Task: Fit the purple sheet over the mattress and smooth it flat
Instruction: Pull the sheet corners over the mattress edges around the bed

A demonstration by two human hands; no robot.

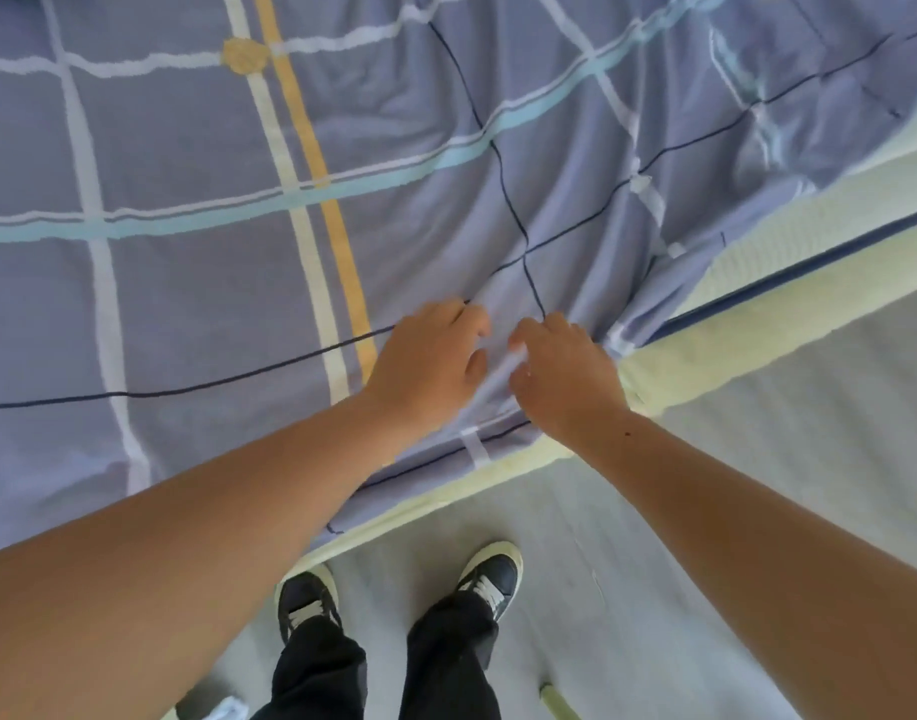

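Observation:
The purple sheet, checked with white, yellow, pale blue and dark lines, covers most of the pale yellow mattress. It lies fairly flat on the left and bunches into folds toward the mattress corner at the centre right. My left hand and my right hand sit close together at that corner, each with fingers curled into a bunched fold of the sheet between them. To the right of the hands the mattress edge, with its dark blue piping, is bare.
I stand at the mattress edge on a grey floor; my dark shoes and black trousers show below. A small white object lies at the bottom left and a yellowish strip at the bottom right.

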